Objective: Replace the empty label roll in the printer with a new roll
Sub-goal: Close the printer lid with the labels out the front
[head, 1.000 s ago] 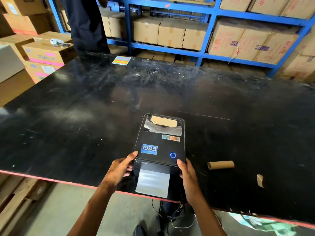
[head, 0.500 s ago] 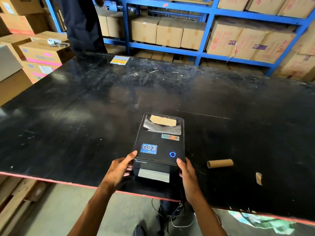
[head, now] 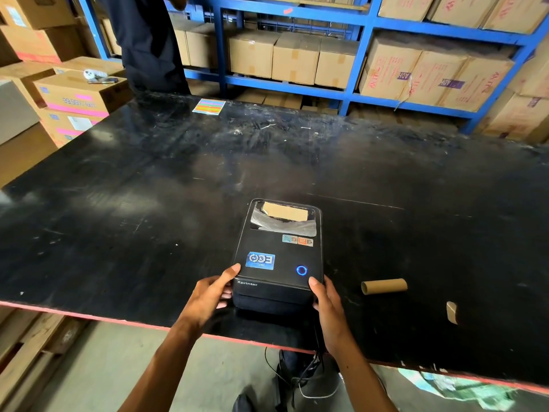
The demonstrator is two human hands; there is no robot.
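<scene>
A black label printer (head: 279, 257) sits near the front edge of the black table (head: 148, 203), lid down, its blue ring button lit. A roll shows through the clear window at the back of its lid. My left hand (head: 212, 294) grips the printer's front left corner, thumb on top. My right hand (head: 325, 298) holds the front right corner the same way. No label sticks out of the front slot. An empty cardboard core (head: 384, 286) lies on the table to the right of the printer.
A small cardboard scrap (head: 451, 312) lies further right. A coloured sticker sheet (head: 208, 106) lies at the far edge, where a person in dark clothes (head: 145, 40) stands. Blue shelving (head: 353, 93) with cartons is behind; stacked boxes (head: 77, 96) stand left. Cables (head: 300, 373) hang below the table.
The white label strip that stuck out of the printer's front slot has drawn back in and is gone from view. Both hands stay on the front corners.
</scene>
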